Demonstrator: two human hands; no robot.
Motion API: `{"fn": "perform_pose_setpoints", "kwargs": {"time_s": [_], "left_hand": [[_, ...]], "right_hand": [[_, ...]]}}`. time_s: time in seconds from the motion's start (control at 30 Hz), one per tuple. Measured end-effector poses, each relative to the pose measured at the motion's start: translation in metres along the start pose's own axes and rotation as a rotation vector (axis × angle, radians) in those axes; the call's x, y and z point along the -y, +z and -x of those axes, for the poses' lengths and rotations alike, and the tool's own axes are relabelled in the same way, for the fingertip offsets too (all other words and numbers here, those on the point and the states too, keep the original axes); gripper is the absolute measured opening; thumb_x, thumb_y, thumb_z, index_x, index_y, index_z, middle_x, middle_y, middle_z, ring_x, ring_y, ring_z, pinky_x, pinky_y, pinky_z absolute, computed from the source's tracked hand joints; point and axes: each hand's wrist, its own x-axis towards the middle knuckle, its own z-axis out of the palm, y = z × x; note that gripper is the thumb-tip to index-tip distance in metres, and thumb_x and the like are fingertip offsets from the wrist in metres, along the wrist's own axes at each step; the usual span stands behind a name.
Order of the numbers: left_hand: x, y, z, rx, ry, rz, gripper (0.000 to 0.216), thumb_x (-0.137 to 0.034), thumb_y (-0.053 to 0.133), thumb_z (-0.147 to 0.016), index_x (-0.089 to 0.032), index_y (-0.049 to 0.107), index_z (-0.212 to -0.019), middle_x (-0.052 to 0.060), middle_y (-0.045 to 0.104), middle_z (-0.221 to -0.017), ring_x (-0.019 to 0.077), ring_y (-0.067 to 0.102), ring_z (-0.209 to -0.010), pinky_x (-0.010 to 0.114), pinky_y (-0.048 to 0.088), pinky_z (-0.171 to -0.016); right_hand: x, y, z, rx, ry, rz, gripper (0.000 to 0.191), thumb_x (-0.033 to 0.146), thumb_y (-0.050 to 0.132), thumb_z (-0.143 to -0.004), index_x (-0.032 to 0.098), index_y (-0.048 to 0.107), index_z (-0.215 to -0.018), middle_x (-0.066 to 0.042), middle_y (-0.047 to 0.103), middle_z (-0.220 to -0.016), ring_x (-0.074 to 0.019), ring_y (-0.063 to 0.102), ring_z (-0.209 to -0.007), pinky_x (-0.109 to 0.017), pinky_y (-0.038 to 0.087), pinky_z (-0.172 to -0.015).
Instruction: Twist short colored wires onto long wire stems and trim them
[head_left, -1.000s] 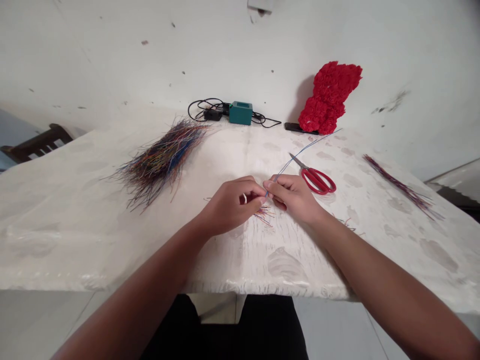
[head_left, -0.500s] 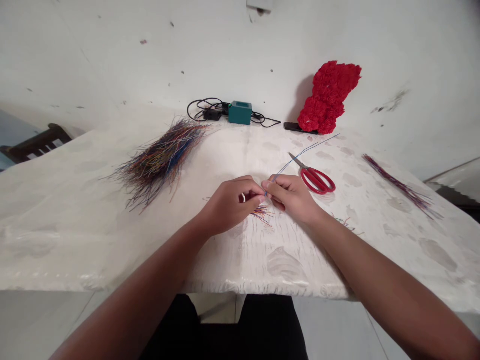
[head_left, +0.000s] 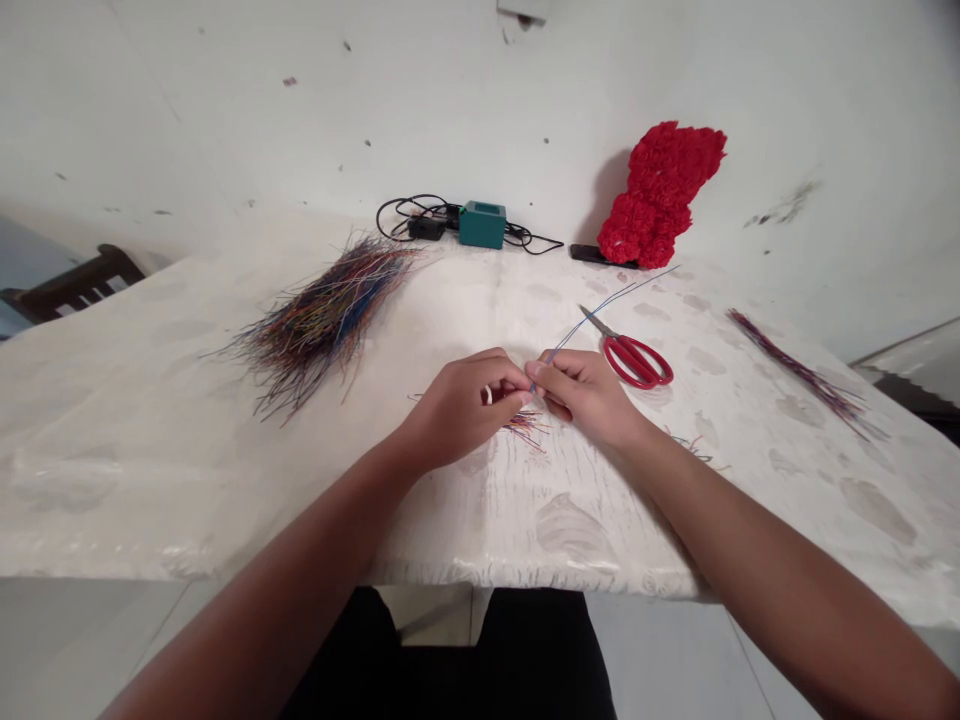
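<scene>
Thin blue wires point(head_left: 584, 321) run up and right from between my fingertips toward the back of the table. My right hand point(head_left: 589, 392) pinches them between thumb and forefinger. At the wires' lower end my left hand point(head_left: 472, 405) is closed in a pinch, its fingertips meeting those of the right. Beneath the hands lies a small bunch of coloured wires point(head_left: 527, 428), partly hidden by the left hand. Red-handled scissors point(head_left: 636, 361) lie just beyond my right hand, blades pointing up and left.
On the left lies a big heap of coloured wires point(head_left: 322, 318); a thin bundle point(head_left: 802, 372) is at the right. Short scraps point(head_left: 699, 447) sit beside my right forearm. Along the wall are a green box point(head_left: 482, 226) with black cables, a phone-like black object point(head_left: 586, 254) and a red rose figure point(head_left: 660, 195).
Both hands keep the same pinch on the blue wires. The whole view has shifted very slightly; nothing on the table has visibly moved.
</scene>
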Motion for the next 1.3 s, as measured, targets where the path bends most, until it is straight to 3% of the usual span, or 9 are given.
{"fn": "perform_pose_setpoints", "kwargs": {"time_s": [0.17,0.4,0.67,1.3], "left_hand": [[-0.001,-0.001,0.0,0.006,-0.008,0.002,0.01,-0.01,0.061,-0.084,-0.018,0.066,-0.08,-0.003,0.057,-0.076,0.0073,0.051,-0.068,0.021,0.04,-0.062],[-0.007,-0.003,-0.001,0.077,-0.13,0.062,0.009,-0.018,0.06,-0.085,-0.017,0.066,-0.079,-0.001,0.062,-0.081,0.0095,0.056,-0.072,0.022,0.043,-0.063],[-0.01,-0.005,-0.002,0.077,-0.19,0.099,0.016,-0.018,0.056,-0.087,-0.015,0.06,-0.071,-0.003,0.059,-0.073,0.0072,0.048,-0.063,0.021,0.04,-0.058],[-0.012,-0.009,0.0,0.131,-0.134,0.163,0.019,-0.02,0.052,-0.088,-0.016,0.053,-0.07,-0.003,0.051,-0.068,0.0084,0.044,-0.062,0.023,0.037,-0.059]], "right_hand": [[0.001,0.001,0.0,-0.011,-0.003,0.022,0.041,0.044,0.061,-0.091,0.018,0.05,-0.06,0.006,0.04,-0.047,-0.0073,0.034,-0.044,-0.026,0.023,-0.045],[0.007,0.004,0.002,-0.041,-0.001,0.135,0.042,0.042,0.06,-0.091,0.017,0.05,-0.058,0.005,0.039,-0.05,-0.0081,0.034,-0.049,-0.027,0.022,-0.048],[0.008,0.005,0.003,-0.035,-0.025,0.136,0.045,0.043,0.06,-0.092,0.017,0.046,-0.057,0.004,0.042,-0.053,-0.008,0.036,-0.05,-0.027,0.025,-0.048],[0.005,0.004,0.004,0.016,-0.008,-0.024,0.046,0.046,0.062,-0.09,0.019,0.048,-0.056,0.005,0.042,-0.046,-0.0079,0.035,-0.043,-0.026,0.025,-0.044]]}}
